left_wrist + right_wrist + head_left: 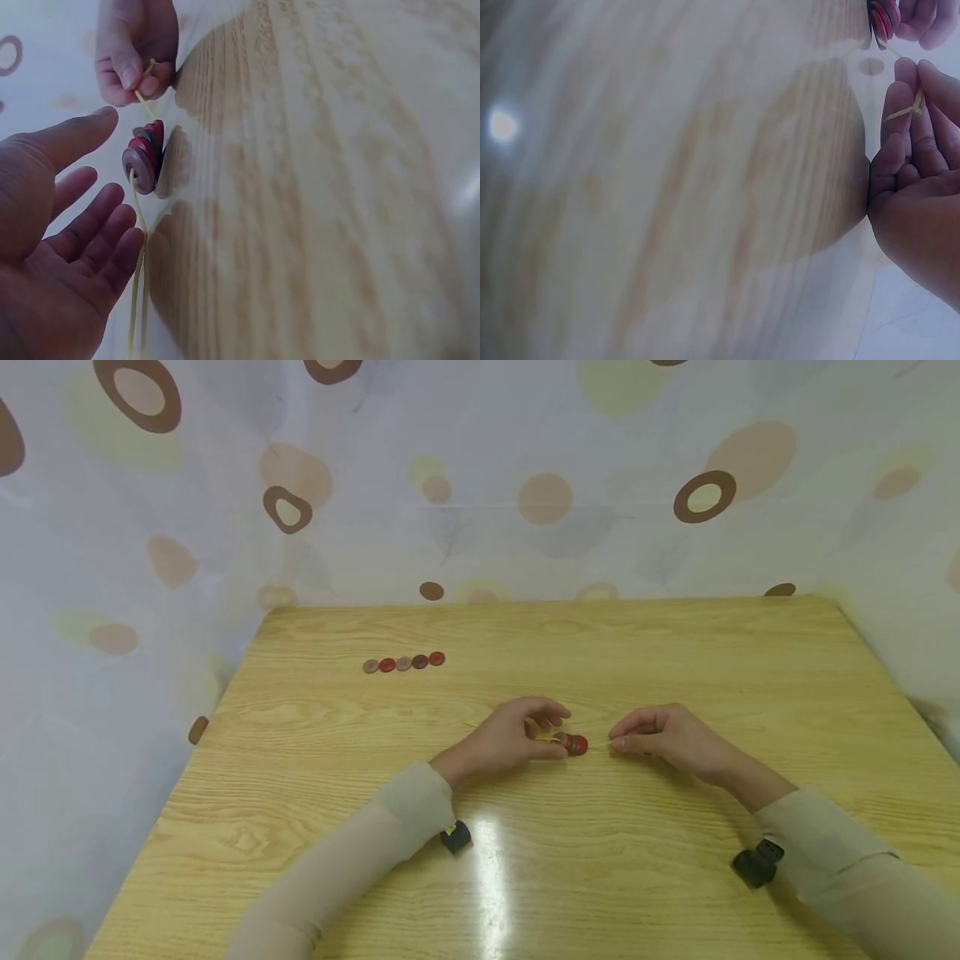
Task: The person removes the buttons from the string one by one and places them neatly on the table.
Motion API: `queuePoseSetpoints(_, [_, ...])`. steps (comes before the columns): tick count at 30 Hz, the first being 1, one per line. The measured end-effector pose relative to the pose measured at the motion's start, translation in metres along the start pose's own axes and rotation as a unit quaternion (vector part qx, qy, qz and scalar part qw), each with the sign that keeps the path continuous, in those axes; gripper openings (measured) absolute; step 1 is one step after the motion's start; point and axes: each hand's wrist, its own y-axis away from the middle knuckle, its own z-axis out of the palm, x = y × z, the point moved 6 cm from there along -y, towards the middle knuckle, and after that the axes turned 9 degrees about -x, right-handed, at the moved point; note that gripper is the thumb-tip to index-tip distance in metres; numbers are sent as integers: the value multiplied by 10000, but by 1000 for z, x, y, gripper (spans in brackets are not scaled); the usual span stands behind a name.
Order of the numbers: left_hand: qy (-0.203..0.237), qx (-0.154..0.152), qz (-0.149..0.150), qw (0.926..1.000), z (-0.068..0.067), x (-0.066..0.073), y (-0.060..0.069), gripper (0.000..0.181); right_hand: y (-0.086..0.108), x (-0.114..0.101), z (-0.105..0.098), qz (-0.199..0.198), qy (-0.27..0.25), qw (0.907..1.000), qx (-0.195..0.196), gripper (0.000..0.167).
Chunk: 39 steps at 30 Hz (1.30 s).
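Note:
Red, grey and mauve buttons point(574, 744) are bunched on a yellow string point(139, 300), low over the wooden table. My right hand point(675, 743) pinches the string just right of the bunch; in the right wrist view a knotted string end point(904, 114) pokes out from the fingers. Around the left side of the bunch, my left hand point(513, 733) is spread with relaxed fingers. The left wrist view shows a gap between that hand's thumb and fingers, with the buttons point(142, 159) just beyond the fingertips. The string's tail trails past the left little finger.
A row of several flat buttons point(404, 663), red, mauve and dark, lies farther back on the left of the wooden table point(637, 877). Behind the table hangs a patterned white cloth point(480, 460). Each wrist carries a small black camera point(456, 837).

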Motion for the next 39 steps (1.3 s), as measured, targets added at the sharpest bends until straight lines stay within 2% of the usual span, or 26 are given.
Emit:
queuePoseSetpoints(5, [-98, -87, -7, 9999, 2, -4, -3, 43, 0, -1, 0, -27, -10, 10000, 3, 28])
queuePoseSetpoints(12, [146, -185, 123, 9996, 6, -4, -4, 39, 1, -3, -1, -49, 112, 9999, 33, 27])
queuePoseSetpoints(19, [-155, -220, 171, 9995, 9, -4, -8, 35, 1, -2, -1, -38, 46, 10000, 23, 28])
queuePoseSetpoints(39, [-259, -197, 224, 9992, 9, 1, -6, 28, 1, -1, 0, -23, 26, 10000, 6, 29])
